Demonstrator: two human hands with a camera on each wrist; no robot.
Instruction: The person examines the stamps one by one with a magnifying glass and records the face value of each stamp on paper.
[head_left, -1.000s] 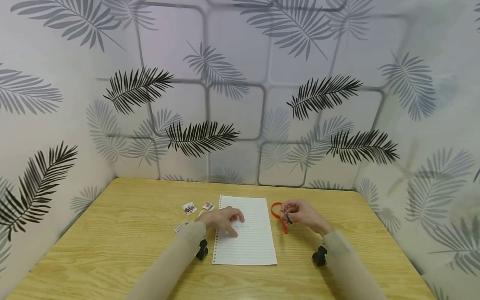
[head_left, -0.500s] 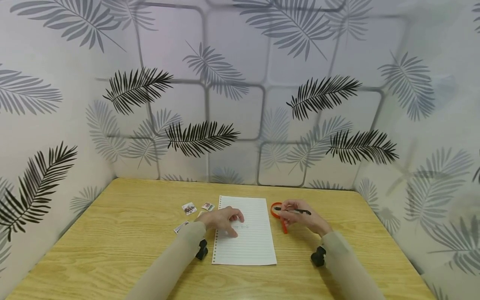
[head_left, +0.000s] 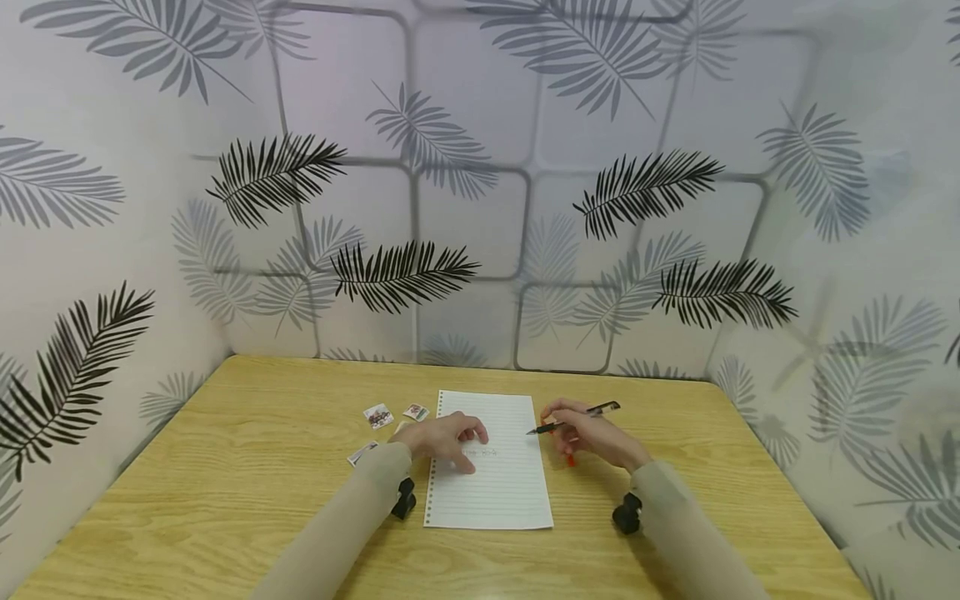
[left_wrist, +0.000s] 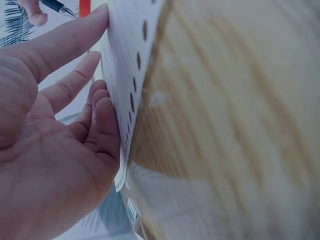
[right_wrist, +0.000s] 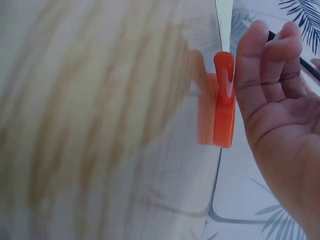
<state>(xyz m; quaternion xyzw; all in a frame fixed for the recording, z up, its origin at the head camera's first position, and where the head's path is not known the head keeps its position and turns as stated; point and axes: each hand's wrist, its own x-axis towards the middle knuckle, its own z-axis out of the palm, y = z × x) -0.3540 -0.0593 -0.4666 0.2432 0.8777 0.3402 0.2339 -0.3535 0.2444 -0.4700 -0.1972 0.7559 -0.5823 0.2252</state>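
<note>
My left hand [head_left: 441, 439] rests on a lined, hole-punched sheet of paper [head_left: 495, 500], its fingers bent slightly and apart. In the left wrist view the thumb and fingertips touch the sheet; nothing is gripped. A line of faint handwriting [head_left: 489, 453] runs across the middle of the page. My right hand [head_left: 596, 436] holds a black pen [head_left: 604, 408] between thumb and fingers, its tip pointing left over the sheet's right edge. Beneath that hand lies a red ring with a handle [right_wrist: 224, 110], apparently a magnifying glass, mostly hidden in the head view.
Several small picture cards or stickers [head_left: 378, 416] lie left of the paper, some partly behind the left hand. The wooden table [head_left: 225, 483] meets patterned leaf-print walls at its back and sides.
My right hand has turned the pen from pointing down, through level, to tip toward the page, and shifted slightly left. The left hand has stayed in place.
</note>
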